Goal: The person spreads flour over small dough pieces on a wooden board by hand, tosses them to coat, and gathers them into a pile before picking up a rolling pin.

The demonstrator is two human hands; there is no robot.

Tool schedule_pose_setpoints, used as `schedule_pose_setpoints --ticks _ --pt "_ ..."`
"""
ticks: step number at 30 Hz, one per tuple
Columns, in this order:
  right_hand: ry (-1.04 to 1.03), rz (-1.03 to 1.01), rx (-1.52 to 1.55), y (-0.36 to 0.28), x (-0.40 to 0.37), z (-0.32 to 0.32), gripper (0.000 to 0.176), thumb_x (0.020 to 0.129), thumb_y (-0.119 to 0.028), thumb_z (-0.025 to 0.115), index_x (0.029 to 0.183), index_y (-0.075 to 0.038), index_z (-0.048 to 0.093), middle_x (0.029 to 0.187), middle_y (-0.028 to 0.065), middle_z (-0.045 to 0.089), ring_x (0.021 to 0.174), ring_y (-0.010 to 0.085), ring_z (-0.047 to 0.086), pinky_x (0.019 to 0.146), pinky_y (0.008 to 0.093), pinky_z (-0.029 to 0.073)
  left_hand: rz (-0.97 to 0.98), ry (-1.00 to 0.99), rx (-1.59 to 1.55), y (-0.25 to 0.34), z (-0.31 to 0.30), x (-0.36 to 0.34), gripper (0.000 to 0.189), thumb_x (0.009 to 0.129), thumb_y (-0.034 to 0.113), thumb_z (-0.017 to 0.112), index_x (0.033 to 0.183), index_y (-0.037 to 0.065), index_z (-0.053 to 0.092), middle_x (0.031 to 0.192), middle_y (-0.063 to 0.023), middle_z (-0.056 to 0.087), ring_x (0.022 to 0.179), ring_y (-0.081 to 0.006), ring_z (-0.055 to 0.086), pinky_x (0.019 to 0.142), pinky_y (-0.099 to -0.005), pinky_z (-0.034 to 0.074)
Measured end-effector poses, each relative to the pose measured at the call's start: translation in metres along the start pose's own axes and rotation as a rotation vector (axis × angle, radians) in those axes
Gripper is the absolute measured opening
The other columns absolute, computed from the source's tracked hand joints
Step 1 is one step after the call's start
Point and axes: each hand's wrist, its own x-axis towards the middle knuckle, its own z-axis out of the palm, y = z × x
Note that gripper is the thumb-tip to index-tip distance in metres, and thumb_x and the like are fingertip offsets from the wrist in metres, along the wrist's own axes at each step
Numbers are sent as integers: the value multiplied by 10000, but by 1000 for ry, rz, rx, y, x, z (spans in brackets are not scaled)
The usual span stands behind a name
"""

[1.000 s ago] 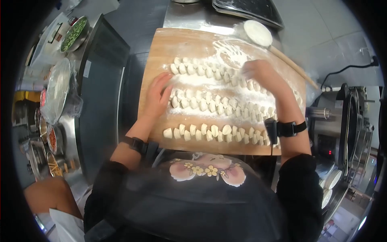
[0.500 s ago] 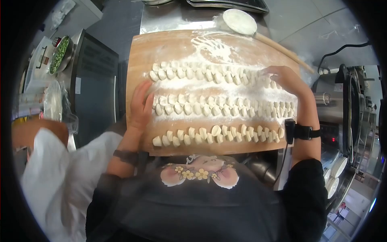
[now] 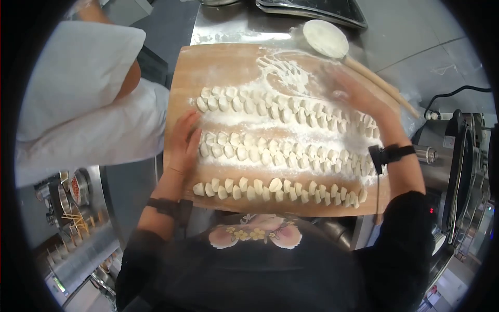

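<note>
Small cut pieces of dough lie in three double rows on a floured wooden board (image 3: 218,62): a far row (image 3: 249,106), a middle row (image 3: 254,154) and a near row (image 3: 236,192). My left hand (image 3: 183,141) lies on the board at the left ends of the far and middle rows, thumb apart from the fingers and nothing in it. Over the right part of the far row, my right hand (image 3: 358,92) is smeared by motion. A pale dough piece (image 3: 339,94) shows by its fingertips, and I cannot tell whether it is held.
A round dish of flour (image 3: 325,39) stands past the board's back edge, beside a wooden rolling pin (image 3: 382,86). Dark trays (image 3: 317,11) lie behind. At left, a person in white clothing (image 3: 88,99) stands close to the board. Metal equipment (image 3: 442,138) stands at right.
My right hand has moved slightly left and back from the far row, now blurred. The person in white has come forward beside the board. The view has shifted; my left hand stays at the row ends.
</note>
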Motion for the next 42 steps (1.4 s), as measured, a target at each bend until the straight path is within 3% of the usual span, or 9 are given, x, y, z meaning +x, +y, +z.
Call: schedule_pose_setpoints --ticks 2,7,14,20,29,31,32,36,42 --pt "-54 -114 -53 24 5 -9 751 913 -168 646 1545 -241 248 1608 109 212 1469 314 224 1202 417 217 -3 -2 -10 -1 1 3 344 881 62 577 1220 5 596 1310 -194 553 1219 -351 530 1035 -389 410" --pt "-196 -144 -218 27 12 -14 792 896 -156 654 1554 -201 215 1608 143 193 1479 352 174 1208 444 175 -30 9 -77 2 0 5 354 873 66 578 1221 3 598 1305 -186 557 1218 -344 533 1029 -383 415" --pt "-6 -414 -313 26 58 18 845 868 -231 646 1548 -76 169 1592 198 190 1468 356 199 1213 441 146 -21 8 -2 2 0 7 358 860 100 595 1203 -2 608 1289 -189 566 1199 -356 538 1023 -401 418" --pt "77 -567 -278 -25 119 36 852 872 -288 661 1543 -87 177 1580 176 235 1454 339 240 1201 441 203 -21 0 4 3 0 7 363 847 110 603 1192 -2 615 1283 -188 571 1200 -361 533 1021 -405 417" --pt "-191 -561 -161 -56 155 60 795 877 -288 669 1536 -170 240 1522 153 375 1350 336 431 1138 443 331 -11 10 38 5 -2 9 358 850 117 609 1192 8 613 1279 -184 574 1175 -364 546 997 -408 431" --pt "13 -649 -4 -36 148 57 848 840 -321 715 1534 -167 253 1508 153 388 1325 352 432 1111 462 346 -15 15 12 6 -2 8 349 849 117 612 1181 12 616 1274 -182 576 1162 -362 553 986 -408 438" --pt "3 -651 -2 -27 145 53 848 840 -321 715 1534 -167 253 1508 153 388 1325 352 432 1111 462 346 -24 16 9 7 -2 7 349 849 117 612 1181 12 616 1274 -182 576 1162 -362 553 986 -408 438" --pt "125 -567 -284 -27 137 47 906 767 -448 758 1511 -178 318 1416 143 444 1278 382 389 1072 513 348 -19 11 7 6 -3 10 344 847 115 612 1175 11 616 1266 -179 579 1148 -361 559 971 -405 448" --pt "242 -654 -316 -62 162 70 531 830 -355 701 1291 -142 544 1277 118 539 1146 332 529 954 453 460 -8 0 23 5 -4 10 339 838 91 611 1165 4 617 1263 -180 579 1144 -359 561 962 -401 454"
